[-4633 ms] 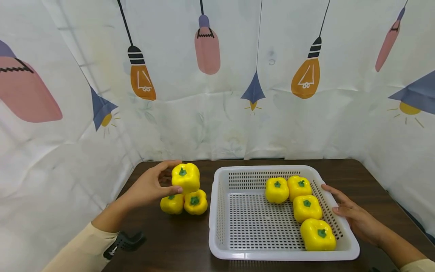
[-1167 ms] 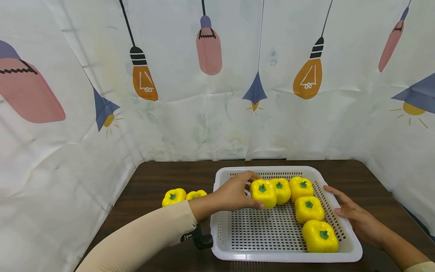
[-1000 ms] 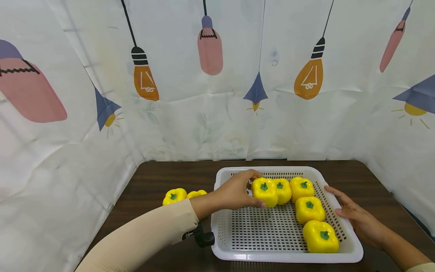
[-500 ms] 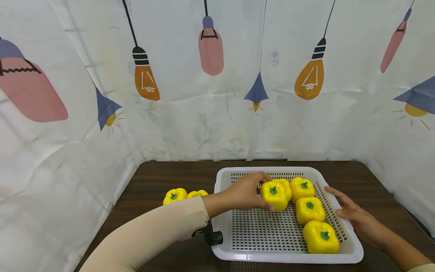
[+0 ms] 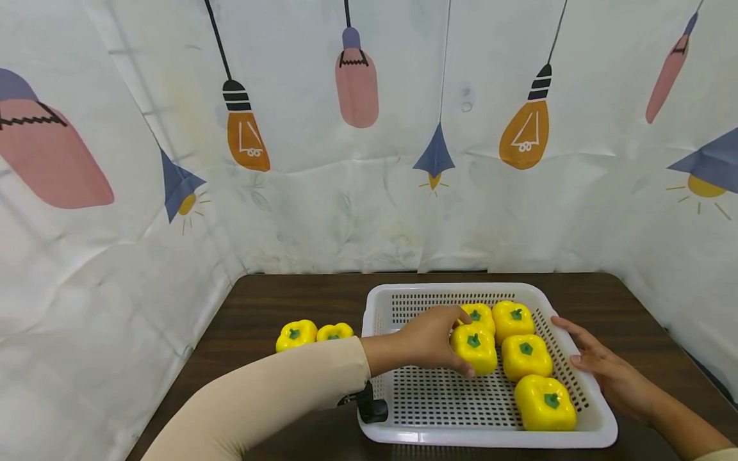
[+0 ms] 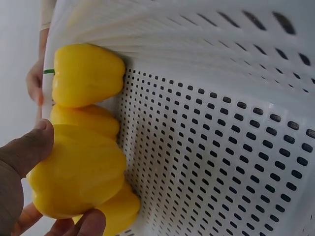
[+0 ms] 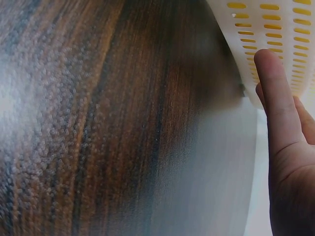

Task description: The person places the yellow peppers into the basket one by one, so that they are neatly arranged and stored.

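Observation:
My left hand [image 5: 431, 339] grips a yellow bell pepper [image 5: 474, 358] with a green stem, inside the white perforated basket [image 5: 455, 437]. In the left wrist view, the thumb and fingers wrap the held bell pepper [image 6: 78, 169]. Several other yellow bell peppers [image 5: 526, 356] lie in the basket, along its right side and at the back. The held one is close in front of the back-left one [image 5: 481, 312]. My right hand [image 5: 614, 378] rests against the basket's right side. Its extended fingers touch the outer wall [image 7: 273, 29] in the right wrist view.
Two yellow bell peppers [image 5: 296, 333] sit on the dark wooden table [image 5: 277, 298] left of the basket, partly hidden by my left sleeve [image 5: 277, 390]. A white curtain [image 5: 323, 211] with printed lamps hangs behind the table.
My left hand has carried the bell pepper from the table's left into the basket, then right and toward the front of the back-left pepper. The right hand stays at the rim.

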### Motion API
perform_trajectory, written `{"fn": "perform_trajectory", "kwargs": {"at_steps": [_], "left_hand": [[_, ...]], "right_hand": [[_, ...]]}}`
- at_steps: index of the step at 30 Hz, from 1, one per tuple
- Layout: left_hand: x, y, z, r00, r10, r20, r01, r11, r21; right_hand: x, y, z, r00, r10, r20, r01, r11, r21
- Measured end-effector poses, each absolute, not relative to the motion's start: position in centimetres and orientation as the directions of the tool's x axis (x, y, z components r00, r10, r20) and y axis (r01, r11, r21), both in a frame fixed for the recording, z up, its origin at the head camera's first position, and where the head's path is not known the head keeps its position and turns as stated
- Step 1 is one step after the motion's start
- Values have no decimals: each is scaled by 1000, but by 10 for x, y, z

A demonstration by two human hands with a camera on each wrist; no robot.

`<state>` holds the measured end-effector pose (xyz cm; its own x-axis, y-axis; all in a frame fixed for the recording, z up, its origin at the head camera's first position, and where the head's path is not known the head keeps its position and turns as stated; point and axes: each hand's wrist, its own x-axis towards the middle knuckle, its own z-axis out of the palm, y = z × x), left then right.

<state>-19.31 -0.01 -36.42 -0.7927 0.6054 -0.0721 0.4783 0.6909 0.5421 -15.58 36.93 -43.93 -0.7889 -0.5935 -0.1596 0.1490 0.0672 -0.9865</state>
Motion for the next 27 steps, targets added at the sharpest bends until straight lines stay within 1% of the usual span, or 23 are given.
{"fn": "perform_trajectory", "kwargs": {"at_steps": [12, 20, 27], "left_hand": [[-193, 10, -373, -798, 599, -68, 484, 703, 521], [-192, 14, -377, -794, 604, -69, 500, 713, 492], [-190, 19, -379, -813, 576, -80, 482, 744, 462]], "right_hand": [[-155, 369, -439, -795, -585, -160, 149, 67, -987], [-156, 368, -438, -788, -597, -152, 152, 51, -987], [-157, 367, -440, -794, -591, -145, 137, 59, -989]]}}
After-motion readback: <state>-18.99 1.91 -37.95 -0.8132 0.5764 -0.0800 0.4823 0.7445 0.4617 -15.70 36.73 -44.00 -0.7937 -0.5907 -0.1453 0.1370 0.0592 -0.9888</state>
